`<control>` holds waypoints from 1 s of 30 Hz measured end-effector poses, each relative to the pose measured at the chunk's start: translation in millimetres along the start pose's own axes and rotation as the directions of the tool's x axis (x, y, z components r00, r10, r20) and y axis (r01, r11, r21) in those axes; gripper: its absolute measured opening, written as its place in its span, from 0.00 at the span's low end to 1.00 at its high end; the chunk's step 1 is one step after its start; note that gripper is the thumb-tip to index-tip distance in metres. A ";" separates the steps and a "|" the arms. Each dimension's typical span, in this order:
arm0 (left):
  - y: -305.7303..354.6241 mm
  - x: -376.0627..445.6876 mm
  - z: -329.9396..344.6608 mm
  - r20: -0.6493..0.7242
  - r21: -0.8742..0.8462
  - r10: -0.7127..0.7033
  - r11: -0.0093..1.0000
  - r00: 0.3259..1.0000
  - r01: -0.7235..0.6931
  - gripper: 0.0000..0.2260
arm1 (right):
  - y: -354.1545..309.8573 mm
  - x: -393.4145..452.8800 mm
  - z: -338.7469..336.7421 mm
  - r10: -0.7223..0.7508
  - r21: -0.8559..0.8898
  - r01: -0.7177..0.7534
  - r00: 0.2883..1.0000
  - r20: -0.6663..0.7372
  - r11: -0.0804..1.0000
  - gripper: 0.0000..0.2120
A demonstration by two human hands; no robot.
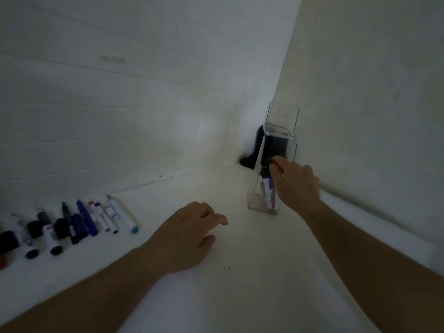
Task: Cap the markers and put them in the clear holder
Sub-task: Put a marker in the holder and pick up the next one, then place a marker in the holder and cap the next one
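Observation:
A clear stepped holder (281,131) stands in the corner at the right. Its lowest front compartment has a few capped markers (268,193) standing in it. My right hand (295,183) is at that compartment's mouth and pinches a marker with a red tip (276,163); most of the marker is hidden by the fingers. My left hand (187,234) rests on the white surface with loosely curled fingers and holds nothing. A row of several markers and loose caps (72,224) lies at the left.
A tiled wall runs behind the markers and a plain wall stands close at the right. A dark object (252,152) sits in the corner behind the holder. The white surface (240,272) stretches between the marker row and the holder.

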State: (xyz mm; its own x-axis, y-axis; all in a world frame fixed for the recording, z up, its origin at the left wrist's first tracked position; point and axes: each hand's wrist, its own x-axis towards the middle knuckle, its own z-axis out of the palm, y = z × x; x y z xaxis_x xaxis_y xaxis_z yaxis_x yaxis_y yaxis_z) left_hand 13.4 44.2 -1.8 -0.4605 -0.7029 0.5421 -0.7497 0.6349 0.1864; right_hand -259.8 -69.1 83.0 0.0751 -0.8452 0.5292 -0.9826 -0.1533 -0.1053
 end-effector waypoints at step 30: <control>-94.8 -58.9 -118.0 -0.340 0.186 -0.355 0.882 0.871 0.433 0.13 | -131.3 -39.3 15.2 -0.230 0.209 0.302 0.923 -0.310 0.930 0.31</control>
State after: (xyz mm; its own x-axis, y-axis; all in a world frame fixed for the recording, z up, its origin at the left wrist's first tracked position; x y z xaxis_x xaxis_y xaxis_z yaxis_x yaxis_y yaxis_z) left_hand 167.6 63.3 45.3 0.0273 -0.7285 0.6845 -0.9490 0.1962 0.2466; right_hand -131.2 -23.5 63.2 0.2427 -0.5860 0.7731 -0.8556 -0.5049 -0.1142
